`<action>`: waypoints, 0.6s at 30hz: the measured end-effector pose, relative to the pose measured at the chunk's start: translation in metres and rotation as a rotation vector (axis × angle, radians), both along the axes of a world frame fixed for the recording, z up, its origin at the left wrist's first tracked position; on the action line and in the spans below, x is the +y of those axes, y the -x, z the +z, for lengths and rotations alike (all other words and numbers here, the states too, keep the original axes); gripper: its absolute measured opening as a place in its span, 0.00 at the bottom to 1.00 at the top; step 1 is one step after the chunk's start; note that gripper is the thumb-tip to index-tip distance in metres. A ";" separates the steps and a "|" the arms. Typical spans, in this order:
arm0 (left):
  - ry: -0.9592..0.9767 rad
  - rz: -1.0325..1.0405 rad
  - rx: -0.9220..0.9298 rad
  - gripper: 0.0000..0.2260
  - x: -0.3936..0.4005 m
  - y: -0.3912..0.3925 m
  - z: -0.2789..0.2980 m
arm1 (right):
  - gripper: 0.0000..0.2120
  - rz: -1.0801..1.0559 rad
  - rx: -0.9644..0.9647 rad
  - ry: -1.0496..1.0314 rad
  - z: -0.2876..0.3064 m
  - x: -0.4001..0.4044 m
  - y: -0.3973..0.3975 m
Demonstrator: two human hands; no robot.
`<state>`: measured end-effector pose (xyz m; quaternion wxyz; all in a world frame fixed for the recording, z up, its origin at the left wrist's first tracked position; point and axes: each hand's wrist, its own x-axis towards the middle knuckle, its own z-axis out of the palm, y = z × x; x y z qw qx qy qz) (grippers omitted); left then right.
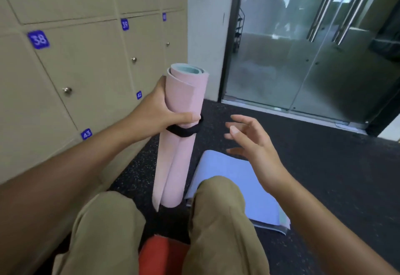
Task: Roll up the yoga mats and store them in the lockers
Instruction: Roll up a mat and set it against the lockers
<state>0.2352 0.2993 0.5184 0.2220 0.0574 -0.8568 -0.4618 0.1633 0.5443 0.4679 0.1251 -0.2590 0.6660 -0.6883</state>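
A rolled pink yoga mat (pixel 180 136) stands upright on its end on the dark floor between my knees, with a black strap (pixel 184 131) round its upper part. My left hand (pixel 159 108) grips the roll just above the strap, thumb across the front. My right hand (pixel 249 140) hovers to the right of the roll, fingers spread and relaxed, holding nothing. A blue yoga mat (pixel 229 175) lies folded flat on the floor under my right hand and knee. Beige lockers (pixel 86 62) with blue number tags fill the left side, their doors closed.
A glass sliding door (pixel 303 54) in a black frame stands ahead on the right, beyond a white pillar (pixel 205 36). The floor is dark speckled rubber (pixel 324 166). A red object (pixel 160 255) lies between my legs at the bottom.
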 end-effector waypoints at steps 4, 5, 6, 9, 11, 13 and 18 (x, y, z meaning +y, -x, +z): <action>-0.060 0.108 0.047 0.42 -0.039 -0.018 -0.012 | 0.13 0.056 0.026 -0.071 -0.013 -0.031 0.000; -0.065 0.131 0.046 0.42 -0.050 -0.022 -0.016 | 0.12 0.070 0.029 -0.092 -0.017 -0.039 0.001; -0.061 0.158 0.040 0.44 -0.063 -0.026 -0.021 | 0.12 0.087 0.029 -0.116 -0.022 -0.047 0.002; -0.041 0.217 0.009 0.45 -0.104 -0.037 -0.039 | 0.10 0.131 0.024 -0.190 -0.040 -0.071 0.007; -0.050 0.268 -0.005 0.45 -0.126 -0.042 -0.050 | 0.09 0.157 0.006 -0.237 -0.052 -0.085 0.012; -0.077 0.338 -0.014 0.46 -0.145 -0.045 -0.062 | 0.09 0.187 -0.006 -0.279 -0.066 -0.100 0.019; -0.180 0.457 -0.044 0.49 -0.196 -0.057 -0.107 | 0.07 0.212 -0.030 -0.357 -0.106 -0.136 0.038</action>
